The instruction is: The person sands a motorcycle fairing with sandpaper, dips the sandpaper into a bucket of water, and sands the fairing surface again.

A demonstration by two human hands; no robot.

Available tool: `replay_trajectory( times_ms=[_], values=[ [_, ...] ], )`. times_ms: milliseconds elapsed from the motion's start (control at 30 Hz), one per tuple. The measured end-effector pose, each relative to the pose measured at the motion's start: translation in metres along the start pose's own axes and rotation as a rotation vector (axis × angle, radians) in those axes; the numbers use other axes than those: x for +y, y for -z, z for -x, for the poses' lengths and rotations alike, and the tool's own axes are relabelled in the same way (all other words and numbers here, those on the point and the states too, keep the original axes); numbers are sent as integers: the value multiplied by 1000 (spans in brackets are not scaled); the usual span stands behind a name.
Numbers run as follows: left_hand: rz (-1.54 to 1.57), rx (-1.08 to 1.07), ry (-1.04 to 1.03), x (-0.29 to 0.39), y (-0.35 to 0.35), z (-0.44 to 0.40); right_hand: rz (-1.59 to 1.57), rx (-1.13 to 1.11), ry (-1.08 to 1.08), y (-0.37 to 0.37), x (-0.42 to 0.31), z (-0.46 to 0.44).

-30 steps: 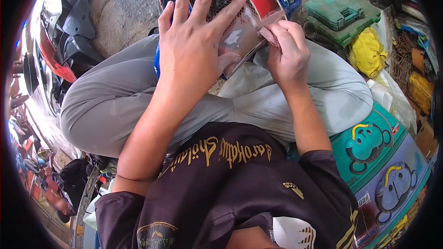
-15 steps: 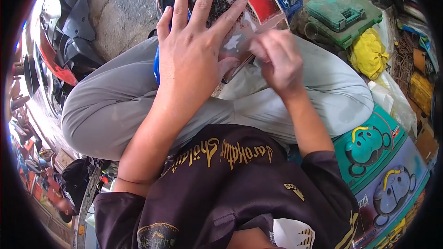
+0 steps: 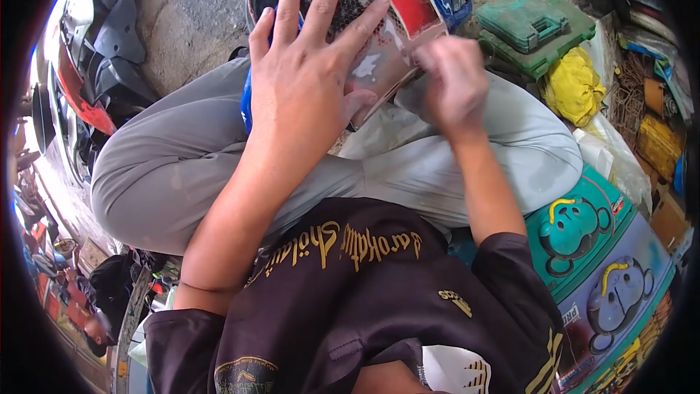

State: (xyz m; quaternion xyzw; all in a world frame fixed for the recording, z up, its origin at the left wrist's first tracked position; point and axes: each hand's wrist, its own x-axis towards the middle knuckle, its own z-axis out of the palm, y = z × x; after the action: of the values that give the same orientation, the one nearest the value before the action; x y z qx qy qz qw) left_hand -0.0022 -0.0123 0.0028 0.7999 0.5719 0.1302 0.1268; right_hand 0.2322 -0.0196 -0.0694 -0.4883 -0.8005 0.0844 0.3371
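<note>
A glossy curved piece with blue, red and dark mesh-patterned areas lies at the top centre, over the crossed legs. My left hand rests flat on its dark part, fingers spread. At its lower right edge is my right hand, blurred by motion, with its fingers bent together. Whatever is between those fingers is hidden in the blur.
Green plastic cases and a yellow bundle lie at the right. Teal and purple boxes stand at the lower right. Dark and red panels lean at the left. Another person is at the far lower left.
My right hand has shifted slightly along the piece's lower right edge, and the brownish pad seen in it earlier no longer shows. My left hand has stayed in place.
</note>
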Motion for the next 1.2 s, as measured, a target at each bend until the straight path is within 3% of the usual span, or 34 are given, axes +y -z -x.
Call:
replay_trajectory(
  times_ms=[33, 167, 300, 400, 500, 567, 700, 733, 767, 833, 933, 1067, 1167, 1200],
  values=[
    [-2, 0, -5, 0, 1, 1, 15, 11, -91, 1, 9, -1],
    [14, -4, 3, 1, 0, 2, -32, -18, 65, 4, -12, 2],
    [21, -4, -1, -2, 2, 2, 41, 12, -21, 3, 5, -2],
    [27, -9, -2, 0, 1, 2, 11, 4, 69, 1, -1, 6],
    [22, -10, 6, -3, 2, 4, 50, 19, -107, 3, 22, -1],
    [23, -5, 2, -2, 2, 1, 4, -6, 66, 5, 0, 2],
    [29, -14, 9, -1, 3, 2, -12, 7, -171, 5, 25, -6],
    [32, -15, 9, -2, 3, 2, 24, -56, -137, 9, 12, -10],
    [31, -14, 12, -3, 3, 0, -9, -43, 30, 11, -7, -12],
    [45, -26, 10, -2, 3, 0, -51, -64, 93, 15, -16, -15],
    [46, -25, 17, -6, 1, 1, 117, -63, -51, 21, 24, -22],
    [67, -38, 20, -8, 3, -1, -20, 12, 117, 10, -2, -4],
    [54, -55, 34, -6, 6, -2, 45, -1, -99, 15, 37, 3],
    [54, -62, 40, -5, 6, -3, 26, -3, -11, 17, 32, 2]
  ],
)
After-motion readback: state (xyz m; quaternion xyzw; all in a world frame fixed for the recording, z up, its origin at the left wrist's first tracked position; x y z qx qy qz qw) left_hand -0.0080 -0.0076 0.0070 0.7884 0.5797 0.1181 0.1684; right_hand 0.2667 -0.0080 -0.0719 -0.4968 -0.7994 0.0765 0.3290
